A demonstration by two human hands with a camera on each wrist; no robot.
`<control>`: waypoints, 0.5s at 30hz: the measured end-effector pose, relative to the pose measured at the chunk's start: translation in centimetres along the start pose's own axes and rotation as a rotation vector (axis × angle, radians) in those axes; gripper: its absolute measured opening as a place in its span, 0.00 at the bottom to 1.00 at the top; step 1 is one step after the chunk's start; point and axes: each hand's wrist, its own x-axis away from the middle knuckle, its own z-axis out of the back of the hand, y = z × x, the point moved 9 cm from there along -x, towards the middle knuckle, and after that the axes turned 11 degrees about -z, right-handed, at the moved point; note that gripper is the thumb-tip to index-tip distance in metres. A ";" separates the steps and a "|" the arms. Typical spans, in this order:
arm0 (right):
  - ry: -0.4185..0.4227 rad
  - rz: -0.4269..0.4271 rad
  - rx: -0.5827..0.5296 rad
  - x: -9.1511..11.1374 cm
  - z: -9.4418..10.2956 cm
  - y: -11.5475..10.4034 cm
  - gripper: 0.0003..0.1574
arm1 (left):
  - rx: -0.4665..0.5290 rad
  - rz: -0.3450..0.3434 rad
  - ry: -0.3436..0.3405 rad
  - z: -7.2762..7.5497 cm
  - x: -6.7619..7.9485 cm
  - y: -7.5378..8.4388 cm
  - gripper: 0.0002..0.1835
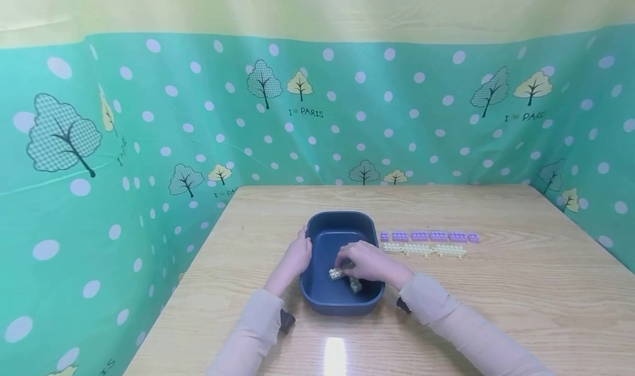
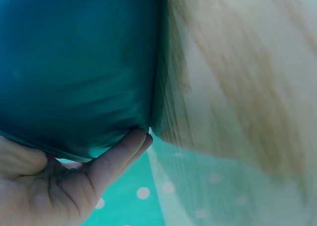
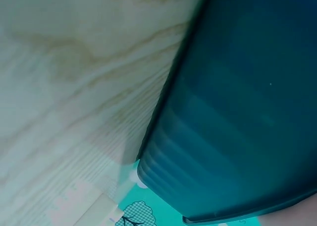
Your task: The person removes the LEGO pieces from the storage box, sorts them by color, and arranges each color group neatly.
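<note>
A dark blue plastic bin (image 1: 317,243) stands on the table. My left hand (image 1: 299,253) holds its left side; in the left wrist view the thumb (image 2: 25,159) lies over the rim and the fingers (image 2: 116,159) rest along the outer wall. Over the right rim reaches my right hand (image 1: 364,260), its fingers curled down inside the bin at a pale toy building brick (image 1: 336,273). A second, greyish brick (image 1: 355,286) lies beneath that hand. The right wrist view shows mainly the bin's outer wall (image 3: 223,137), so the right fingertips are hidden there.
Right of the bin, a row of several purple bricks (image 1: 419,236) lies on the wooden table (image 1: 521,288). Nearer me runs a row of cream bricks (image 1: 416,248), some with small pieces sticking out. A green patterned cloth (image 1: 347,128) hangs behind and at both sides.
</note>
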 end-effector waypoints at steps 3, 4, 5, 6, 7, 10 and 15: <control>0.009 0.035 -0.005 0.0 0.1 -0.3 0.09 | -0.001 -0.003 0.005 0.1 0.0 0.1 0.26; 0.007 0.032 -0.003 0.1 0.0 -0.3 0.10 | 0.001 -0.001 0.006 0.1 0.0 0.1 0.26; 0.005 0.023 0.001 0.1 0.0 -0.2 0.12 | 0.001 -0.002 0.006 0.1 0.0 0.1 0.26; 0.003 0.007 0.010 0.0 -0.1 -0.1 0.13 | 0.000 -0.003 0.004 0.1 0.0 0.1 0.25; 0.000 -0.011 0.022 0.0 -0.1 0.1 0.14 | -0.002 -0.005 0.004 0.1 0.0 0.1 0.25; -0.011 -0.065 0.057 0.0 -0.4 0.5 0.15 | -0.009 -0.001 0.000 0.0 0.1 0.1 0.26; -0.006 -0.069 0.092 0.1 -0.5 0.5 0.13 | -0.003 0.008 -0.003 0.0 0.3 0.2 0.26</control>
